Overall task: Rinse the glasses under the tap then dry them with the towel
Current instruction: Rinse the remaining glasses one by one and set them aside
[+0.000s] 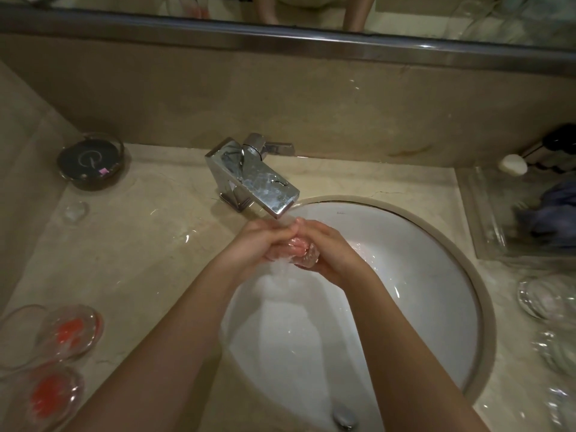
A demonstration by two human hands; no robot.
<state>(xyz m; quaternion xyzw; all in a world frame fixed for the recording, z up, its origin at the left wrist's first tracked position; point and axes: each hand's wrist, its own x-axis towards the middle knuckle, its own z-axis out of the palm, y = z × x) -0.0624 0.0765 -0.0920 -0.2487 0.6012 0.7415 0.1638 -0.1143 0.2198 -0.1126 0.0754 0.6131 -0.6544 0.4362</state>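
A clear glass (304, 252) lies sideways between both my hands, just under the spout of the chrome tap (254, 179). Water runs over it and falls into the white sink (420, 275). My left hand (260, 241) wraps its left side and my right hand (330, 247) cups its right end, fingertips meeting on top. Several glasses with red marks (67, 333) stand on the counter at the lower left. More clear glasses (545, 299) stand at the right edge. A bluish towel (551, 213) lies in a clear tray at the right.
A dark round dish (93, 160) sits at the back left of the beige counter (149, 244). A small clear object (74, 212) lies in front of it. A white soap (512, 165) and a dark holder stand at the back right. A mirror runs along the top.
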